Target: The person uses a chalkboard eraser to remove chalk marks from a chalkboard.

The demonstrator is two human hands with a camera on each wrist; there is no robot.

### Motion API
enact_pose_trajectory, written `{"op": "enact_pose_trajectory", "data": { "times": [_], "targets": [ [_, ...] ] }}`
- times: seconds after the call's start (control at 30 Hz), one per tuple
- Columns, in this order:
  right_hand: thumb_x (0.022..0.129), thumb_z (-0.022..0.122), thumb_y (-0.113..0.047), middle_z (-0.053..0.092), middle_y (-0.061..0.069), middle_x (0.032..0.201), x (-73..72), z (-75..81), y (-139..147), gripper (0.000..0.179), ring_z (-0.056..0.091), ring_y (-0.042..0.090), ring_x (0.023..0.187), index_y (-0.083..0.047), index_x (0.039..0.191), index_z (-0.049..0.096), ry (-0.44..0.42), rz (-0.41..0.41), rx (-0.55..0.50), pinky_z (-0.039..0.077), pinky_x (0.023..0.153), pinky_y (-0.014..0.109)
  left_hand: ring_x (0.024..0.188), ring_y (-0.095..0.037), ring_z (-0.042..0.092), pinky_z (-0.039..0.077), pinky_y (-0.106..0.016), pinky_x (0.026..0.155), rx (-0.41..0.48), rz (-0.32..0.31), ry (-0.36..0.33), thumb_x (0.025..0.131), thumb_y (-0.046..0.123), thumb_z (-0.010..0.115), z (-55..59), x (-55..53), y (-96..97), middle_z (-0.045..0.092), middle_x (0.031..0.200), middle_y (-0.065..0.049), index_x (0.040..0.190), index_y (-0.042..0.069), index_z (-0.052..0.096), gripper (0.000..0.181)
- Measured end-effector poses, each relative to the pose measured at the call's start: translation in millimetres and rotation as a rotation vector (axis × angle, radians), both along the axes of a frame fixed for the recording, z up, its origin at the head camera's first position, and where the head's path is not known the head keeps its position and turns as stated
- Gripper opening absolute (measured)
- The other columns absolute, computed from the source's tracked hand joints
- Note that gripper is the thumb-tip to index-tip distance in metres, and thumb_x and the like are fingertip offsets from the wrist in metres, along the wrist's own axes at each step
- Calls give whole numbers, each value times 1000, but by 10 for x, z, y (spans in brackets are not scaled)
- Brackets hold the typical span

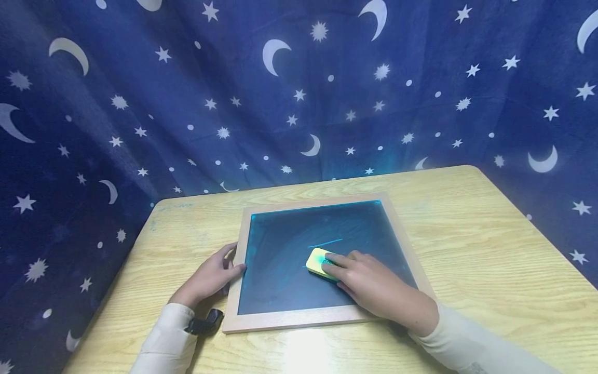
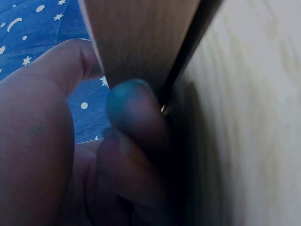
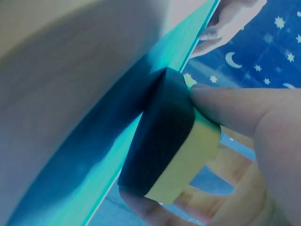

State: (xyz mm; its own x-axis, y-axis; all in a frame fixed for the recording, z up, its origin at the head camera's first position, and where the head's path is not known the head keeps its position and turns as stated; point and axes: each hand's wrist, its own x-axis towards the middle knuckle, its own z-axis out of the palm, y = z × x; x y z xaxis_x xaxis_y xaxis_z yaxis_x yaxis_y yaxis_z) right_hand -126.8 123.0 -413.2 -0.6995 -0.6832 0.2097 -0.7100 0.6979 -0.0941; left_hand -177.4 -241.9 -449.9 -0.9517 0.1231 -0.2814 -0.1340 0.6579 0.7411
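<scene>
A small chalkboard (image 1: pixel 273 244) with a light wooden frame (image 1: pixel 299 318) lies on the table. My left hand (image 1: pixel 210 278) grips its left side, the thumb over the frame and the fingertips (image 2: pixel 131 103) against the outer edge close to the tabletop. In my right hand (image 1: pixel 374 283) is a yellow board eraser (image 1: pixel 315 259), held between thumb and fingers over the middle of the board. The right wrist view shows its dark felt pad (image 3: pixel 160 136) tilted, one edge at the board's surface. A blue chalk line (image 1: pixel 327 243) runs just beyond the eraser, and faint smears cover the dark surface.
The wooden table (image 1: pixel 490 249) extends around the board, with bluish chalk marks near its far left corner. A dark blue curtain (image 1: pixel 299 119) with moons and stars hangs behind the table and along the left. A black strap (image 1: pixel 203 324) circles the left wrist.
</scene>
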Motion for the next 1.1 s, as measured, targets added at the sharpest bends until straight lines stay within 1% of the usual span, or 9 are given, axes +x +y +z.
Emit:
{"op": "enact_pose_trajectory", "data": {
  "times": [0.1, 0.23, 0.37, 0.47, 0.63, 0.87, 0.97, 1.1],
  "targets": [
    [91, 73, -17, 61, 6, 140, 8, 20, -62, 42, 64, 25, 100, -16, 132, 64, -21, 20, 20, 56, 80, 40, 45, -13, 48, 44, -30, 43, 1, -6, 5, 95, 26, 64, -12, -14, -6, 59, 74, -6, 155, 16, 31, 69],
    [91, 73, -18, 60, 5, 141, 26, 16, -153, 43, 64, 25, 98, -18, 133, 62, -18, 58, 48, 55, 78, 39, 45, -13, 48, 44, -29, 43, 1, -12, 7, 95, 27, 64, -18, -18, -9, 59, 74, -6, 155, 16, 31, 70],
    [92, 72, -18, 59, 4, 143, 56, -1, -220, 43, 64, 25, 98, -19, 134, 60, -18, 100, 62, 55, 78, 38, 45, -13, 49, 45, -30, 44, 3, -13, 3, 95, 28, 65, -21, -14, -14, 60, 77, -7, 155, 16, 30, 70],
    [93, 71, -18, 58, 2, 144, 72, -11, -243, 43, 63, 24, 99, -19, 134, 60, -26, 111, 68, 55, 80, 39, 45, -13, 49, 45, -30, 44, 6, -16, 3, 95, 28, 65, -26, -15, -14, 60, 76, -7, 155, 16, 31, 70],
    [93, 71, -18, 57, 2, 145, 74, -23, -249, 44, 62, 25, 101, -20, 136, 60, -37, 108, 69, 55, 83, 39, 45, -14, 49, 45, -30, 44, 4, -17, 6, 95, 28, 65, -28, -16, -6, 60, 75, -6, 155, 16, 31, 70],
    [93, 71, -19, 58, 4, 144, 37, -36, -211, 45, 64, 25, 100, -20, 136, 60, -25, 114, 66, 56, 84, 38, 45, -14, 50, 46, -31, 45, 3, -18, 7, 95, 27, 65, -29, -11, -5, 60, 74, -7, 155, 16, 31, 69],
    [93, 71, -18, 58, 5, 144, 12, -34, -167, 45, 65, 24, 100, -20, 137, 60, -30, 89, 60, 57, 83, 38, 45, -14, 50, 47, -31, 46, -5, -20, 9, 95, 28, 65, -31, -15, -7, 61, 75, -6, 155, 16, 31, 70],
    [92, 73, -17, 59, 5, 143, -25, -22, -81, 45, 65, 25, 101, -20, 135, 62, -46, 36, 40, 58, 80, 39, 47, -14, 52, 47, -32, 45, -16, -14, 9, 95, 29, 65, -24, -16, -18, 62, 77, -7, 156, 16, 30, 71]
  ]
}}
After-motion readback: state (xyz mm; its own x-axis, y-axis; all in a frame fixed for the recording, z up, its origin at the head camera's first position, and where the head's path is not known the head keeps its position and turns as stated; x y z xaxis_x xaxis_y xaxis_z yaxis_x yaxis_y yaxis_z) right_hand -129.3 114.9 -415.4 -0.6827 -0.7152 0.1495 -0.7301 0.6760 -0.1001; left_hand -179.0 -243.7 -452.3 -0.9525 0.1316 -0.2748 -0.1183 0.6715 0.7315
